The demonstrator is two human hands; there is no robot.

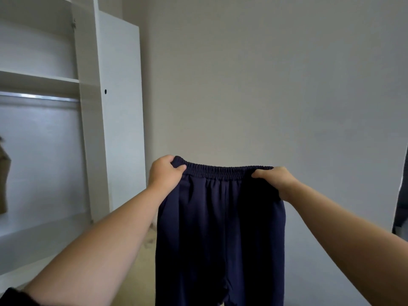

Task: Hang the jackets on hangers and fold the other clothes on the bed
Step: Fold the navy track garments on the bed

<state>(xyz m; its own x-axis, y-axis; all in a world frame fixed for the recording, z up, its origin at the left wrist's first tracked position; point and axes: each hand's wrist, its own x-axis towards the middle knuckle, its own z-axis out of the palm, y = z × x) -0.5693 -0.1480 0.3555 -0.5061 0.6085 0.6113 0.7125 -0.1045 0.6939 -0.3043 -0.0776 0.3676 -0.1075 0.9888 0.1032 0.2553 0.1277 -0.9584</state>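
Dark navy trousers [220, 228] with an elastic waistband hang upright in front of me, legs dropping out of the bottom of the frame. My left hand [164, 172] grips the left end of the waistband, fingers curled over its top edge. My right hand [276, 178] pinches the right end of the waistband. The band is stretched flat between the two hands at chest height. The bed is not in view.
An open white wardrobe [88, 107] stands at the left with a shelf and a metal hanging rail [39, 96]. A brown garment [4, 173] hangs at its far left edge. A plain wall fills the background; a dark edge [403, 195] shows at far right.
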